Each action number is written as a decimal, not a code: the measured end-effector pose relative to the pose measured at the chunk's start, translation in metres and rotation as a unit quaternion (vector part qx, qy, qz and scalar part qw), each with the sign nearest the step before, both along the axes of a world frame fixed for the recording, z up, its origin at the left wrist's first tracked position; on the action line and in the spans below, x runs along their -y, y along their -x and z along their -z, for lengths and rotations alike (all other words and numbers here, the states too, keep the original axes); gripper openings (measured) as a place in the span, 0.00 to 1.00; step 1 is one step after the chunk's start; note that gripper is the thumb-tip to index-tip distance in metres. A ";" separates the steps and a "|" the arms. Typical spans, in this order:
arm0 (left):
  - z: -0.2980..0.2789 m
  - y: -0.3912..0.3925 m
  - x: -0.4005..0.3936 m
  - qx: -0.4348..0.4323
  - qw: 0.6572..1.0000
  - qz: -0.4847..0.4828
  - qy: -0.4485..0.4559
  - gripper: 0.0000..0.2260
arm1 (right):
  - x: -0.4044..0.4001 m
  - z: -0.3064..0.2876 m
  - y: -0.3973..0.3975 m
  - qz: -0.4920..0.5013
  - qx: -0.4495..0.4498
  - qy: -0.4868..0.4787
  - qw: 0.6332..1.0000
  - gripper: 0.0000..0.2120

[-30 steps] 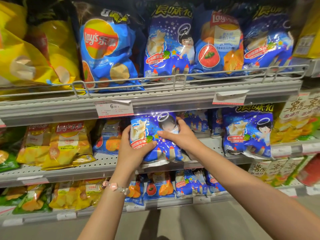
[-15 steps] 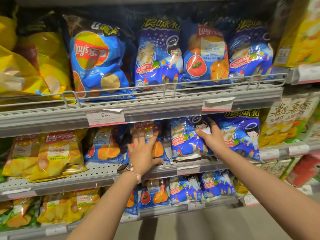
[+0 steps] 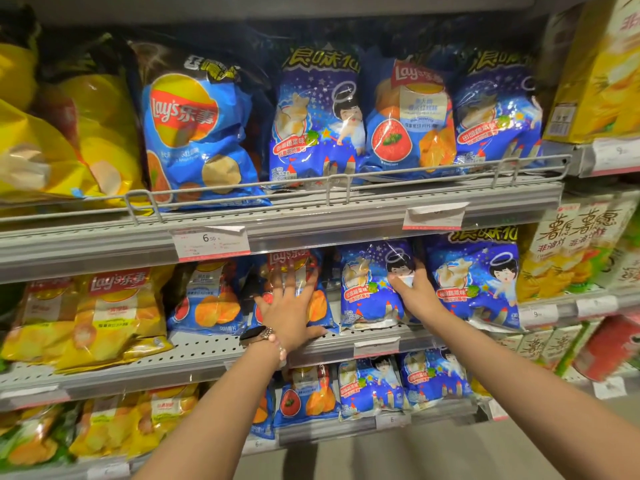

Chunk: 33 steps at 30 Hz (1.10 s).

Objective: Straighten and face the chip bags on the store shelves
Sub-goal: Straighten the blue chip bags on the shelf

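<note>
Left hand (image 3: 290,308) flat, fingers spread on upright tomato bag (image 3: 320,306); right hand (image 3: 414,292) grip pinching upright, front-facing blue bag (image 3: 367,289)

left hand (image 3: 290,308): fingers spread, flat | right hand (image 3: 414,292): fingers curled | both arms extended

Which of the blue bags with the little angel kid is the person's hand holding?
The angel bag on the middle shelf, left of its twin. The right hand grips its right side. The other angel bags, above, beside and below, go untouched.
</note>
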State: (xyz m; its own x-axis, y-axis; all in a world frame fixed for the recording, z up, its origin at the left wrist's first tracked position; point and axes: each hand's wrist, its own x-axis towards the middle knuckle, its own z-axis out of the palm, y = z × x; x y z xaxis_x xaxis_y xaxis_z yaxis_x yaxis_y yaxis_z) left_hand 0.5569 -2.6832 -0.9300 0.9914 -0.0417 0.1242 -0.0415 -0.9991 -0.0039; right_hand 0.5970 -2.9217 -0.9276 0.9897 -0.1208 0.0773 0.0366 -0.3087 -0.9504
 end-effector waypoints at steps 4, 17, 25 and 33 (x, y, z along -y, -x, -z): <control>-0.013 0.009 0.001 -0.004 0.999 0.022 0.027 0.48 | -0.003 -0.012 0.011 0.028 0.064 0.089 0.994 0.34; -0.152 0.062 0.036 0.113 0.944 0.238 0.199 0.19 | 0.018 -0.127 0.069 -0.085 0.275 0.086 0.954 0.11; -0.222 0.021 0.047 0.365 0.912 0.123 0.139 0.28 | 0.034 -0.208 0.014 0.048 0.366 0.159 0.916 0.34; -0.231 -0.025 0.026 0.226 0.870 0.006 0.439 0.58 | 0.038 -0.216 -0.021 -0.005 0.193 0.173 0.966 0.63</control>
State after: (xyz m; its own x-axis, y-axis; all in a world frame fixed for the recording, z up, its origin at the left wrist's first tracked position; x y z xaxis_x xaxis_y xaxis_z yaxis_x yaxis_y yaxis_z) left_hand 0.5822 -2.7094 -0.6994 0.8330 0.2553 0.4909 -0.2453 -0.6249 0.7412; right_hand 0.6184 -2.9600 -0.7112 0.8805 -0.0123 0.4740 0.3714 -0.6036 -0.7055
